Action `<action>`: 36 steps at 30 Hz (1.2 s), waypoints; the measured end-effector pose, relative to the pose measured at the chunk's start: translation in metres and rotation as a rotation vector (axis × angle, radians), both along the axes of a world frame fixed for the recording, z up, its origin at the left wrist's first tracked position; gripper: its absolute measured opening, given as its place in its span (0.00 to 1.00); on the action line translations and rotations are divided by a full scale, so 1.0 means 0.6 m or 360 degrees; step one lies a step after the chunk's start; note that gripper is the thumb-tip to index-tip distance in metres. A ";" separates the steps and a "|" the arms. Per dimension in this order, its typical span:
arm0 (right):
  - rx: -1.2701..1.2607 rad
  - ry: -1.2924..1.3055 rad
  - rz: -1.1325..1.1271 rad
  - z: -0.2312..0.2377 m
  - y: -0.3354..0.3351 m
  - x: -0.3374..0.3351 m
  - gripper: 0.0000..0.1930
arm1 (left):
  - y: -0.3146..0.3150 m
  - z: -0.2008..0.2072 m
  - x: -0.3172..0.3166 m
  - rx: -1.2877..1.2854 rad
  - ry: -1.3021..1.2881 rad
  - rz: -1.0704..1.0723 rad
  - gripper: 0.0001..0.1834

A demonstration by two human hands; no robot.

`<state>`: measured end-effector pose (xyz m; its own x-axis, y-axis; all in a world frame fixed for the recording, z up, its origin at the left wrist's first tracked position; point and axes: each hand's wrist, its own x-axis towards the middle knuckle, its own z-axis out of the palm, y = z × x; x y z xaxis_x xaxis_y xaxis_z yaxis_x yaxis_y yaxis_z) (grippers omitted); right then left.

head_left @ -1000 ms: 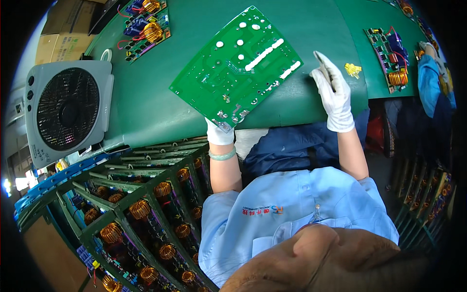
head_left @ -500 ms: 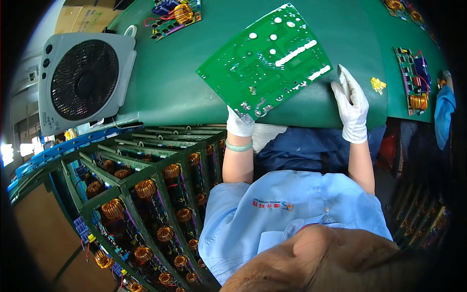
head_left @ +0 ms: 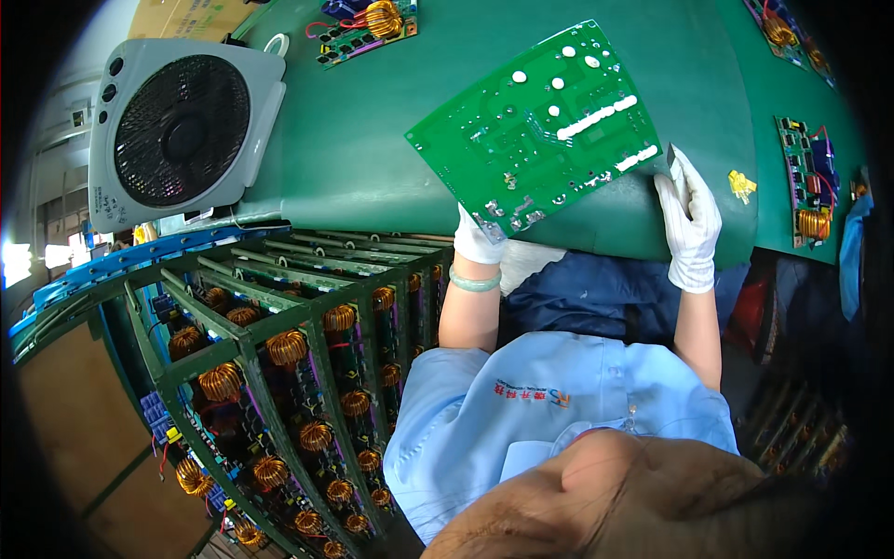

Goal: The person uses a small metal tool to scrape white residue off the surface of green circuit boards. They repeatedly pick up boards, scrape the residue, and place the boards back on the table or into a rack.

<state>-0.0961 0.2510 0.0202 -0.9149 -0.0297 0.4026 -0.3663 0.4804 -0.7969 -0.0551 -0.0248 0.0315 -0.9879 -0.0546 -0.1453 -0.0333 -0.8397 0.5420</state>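
A large green circuit board (head_left: 535, 126) is tilted over the green bench, its solder side with white glue blobs facing up. My left hand (head_left: 477, 239), in a white glove, grips it at the near left corner; the board hides most of those fingers. To the right of the board, my gloved right hand (head_left: 691, 219) has its thumb and fingers closed around a small pointed metal tool (head_left: 673, 156). Only the grey tip of that tool shows, near the board's right corner and apart from it.
A grey box fan (head_left: 182, 130) stands at the left. Below it, a green rack (head_left: 237, 359) holds several boards with copper coils. Other boards lie at the back (head_left: 368, 33) and right (head_left: 808, 182), with yellow scraps (head_left: 742, 184) nearer. Another person's blue sleeve (head_left: 855, 242) shows at the right edge.
The whole view has shifted, so the bench, fan and board appear further right and slightly lower. Both hands keep nearly the same pose and hold.
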 end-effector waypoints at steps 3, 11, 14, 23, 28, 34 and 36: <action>0.0066 0.0021 -0.0014 0.001 0.001 0.000 0.21 | 0.000 0.000 0.002 0.0008 -0.0001 0.0002 0.27; 0.0076 -0.0007 -0.0011 0.004 0.001 0.001 0.21 | 0.005 -0.002 0.004 0.0008 0.0000 0.0014 0.26; 0.0074 -0.0012 -0.0021 0.007 0.000 0.003 0.21 | 0.004 -0.005 0.006 0.0013 0.0002 0.0021 0.26; 0.0027 0.0015 0.0002 0.001 -0.002 0.002 0.21 | 0.002 -0.012 0.012 0.0009 -0.0007 0.0044 0.25; 0.0038 0.0043 0.0008 0.003 -0.002 0.003 0.21 | 0.000 -0.014 0.013 0.0004 -0.0014 0.0055 0.25; 0.0044 0.0011 0.0038 0.007 -0.003 0.002 0.21 | -0.003 -0.027 0.018 -0.0026 -0.0053 0.0068 0.24; 0.0140 0.0104 0.0038 0.019 -0.004 0.003 0.21 | -0.004 -0.032 0.018 -0.0034 -0.0067 0.0064 0.24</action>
